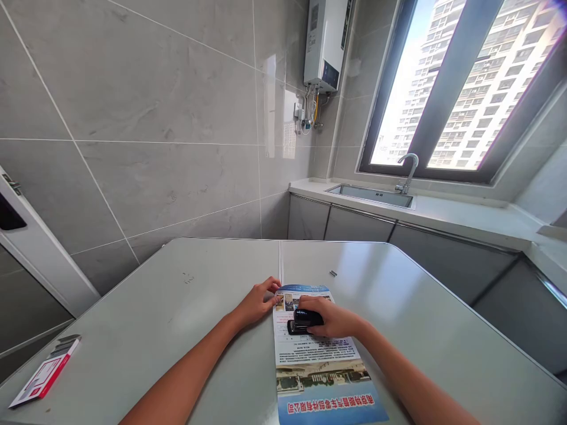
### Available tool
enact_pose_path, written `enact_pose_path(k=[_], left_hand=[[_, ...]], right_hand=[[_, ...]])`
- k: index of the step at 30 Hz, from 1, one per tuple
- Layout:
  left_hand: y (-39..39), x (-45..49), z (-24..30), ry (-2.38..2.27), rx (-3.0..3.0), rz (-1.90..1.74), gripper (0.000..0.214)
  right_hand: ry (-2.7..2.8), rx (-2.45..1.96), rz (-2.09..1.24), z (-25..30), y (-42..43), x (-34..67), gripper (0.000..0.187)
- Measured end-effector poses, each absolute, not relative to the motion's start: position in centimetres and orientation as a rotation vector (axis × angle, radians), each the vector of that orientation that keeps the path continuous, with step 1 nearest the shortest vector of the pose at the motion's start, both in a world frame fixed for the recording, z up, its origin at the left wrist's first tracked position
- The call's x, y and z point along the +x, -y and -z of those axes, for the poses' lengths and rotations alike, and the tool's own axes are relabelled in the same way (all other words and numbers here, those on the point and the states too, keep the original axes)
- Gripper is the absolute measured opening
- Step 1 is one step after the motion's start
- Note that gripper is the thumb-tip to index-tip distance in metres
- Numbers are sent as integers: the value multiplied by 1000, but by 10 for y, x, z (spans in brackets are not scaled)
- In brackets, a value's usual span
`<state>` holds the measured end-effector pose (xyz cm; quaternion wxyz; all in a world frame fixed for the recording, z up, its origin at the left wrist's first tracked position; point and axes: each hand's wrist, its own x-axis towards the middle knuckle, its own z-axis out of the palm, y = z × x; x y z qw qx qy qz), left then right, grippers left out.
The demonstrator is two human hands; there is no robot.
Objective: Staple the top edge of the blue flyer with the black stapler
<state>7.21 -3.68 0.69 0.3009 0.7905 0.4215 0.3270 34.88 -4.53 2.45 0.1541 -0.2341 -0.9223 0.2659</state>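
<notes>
A printed leaflet [319, 351] lies on the table, its lettering upside down from where I sit. It has a blue band, a landscape picture and text. My right hand [330, 316] is wrapped round a black stapler [305, 319], which is over the upper middle of the leaflet with its jaw end pointing left. Whether the stapler grips any paper cannot be made out. At the upper left corner of the leaflet, my left hand [259, 302] holds the edge with bent fingers and thumb. Beyond the leaflet lies a small strip of staples [333, 273].
A red and white box [46, 372] sits at the table's left edge. The pale table [221, 260] has a seam down its middle. Behind are a counter with a sink [374, 195] and faucet [410, 171], a wall-mounted water heater [325, 44] and a window.
</notes>
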Motion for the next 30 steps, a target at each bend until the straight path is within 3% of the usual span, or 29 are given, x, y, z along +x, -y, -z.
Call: enact_pose_path(k=[9, 16, 22, 30], left_hand=[[21, 50, -2, -1232, 2010, -878, 25], [17, 31, -8, -1281, 2091, -781, 22], [3, -2, -12, -1192, 2021, -683, 25], [-6, -75, -17, -1160, 1970, -473, 36]], right_hand=[[2525, -858, -687, -25, 62, 320, 45], [2559, -835, -721, -18, 55, 331, 33], [2421, -886, -839, -4, 69, 295, 55], [2362, -814, -837, -1, 81, 216, 58]])
